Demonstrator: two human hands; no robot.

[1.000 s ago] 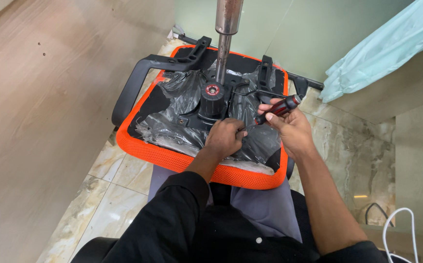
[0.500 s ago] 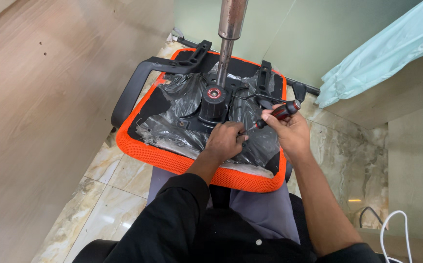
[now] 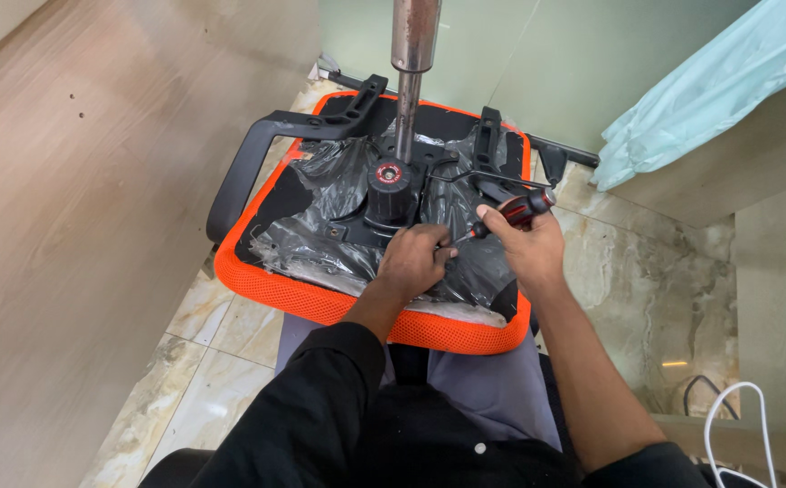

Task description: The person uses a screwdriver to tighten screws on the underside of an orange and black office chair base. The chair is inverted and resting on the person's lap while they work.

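Marble floor tiles (image 3: pixel 632 298) and a wood panel sit behind the upturned orange chair seat (image 3: pixel 320 303), which rests on our lap w/ its metal post (image 3: pixel 408 81) pointing up. Our left hand (image 3: pixel 414 262) presses flat, fingers bent, on the black plastic wrap (image 3: pixel 338 230) under the seat. Our right hand (image 3: pixel 528 244) is closed round a red-black screwdriver (image 3: pixel 510 212), tip angled twd the left fingers.

A marble tile floor (image 3: pixel 646 298) carries everything. The upturned orange seat (image 3: pixel 320 303) rests over it at centre, a white cable (image 3: pixel 736 425) lies at 4 o'clock, and wood flooring (image 3: pixel 76 226) adjoins at 9 o'clock.
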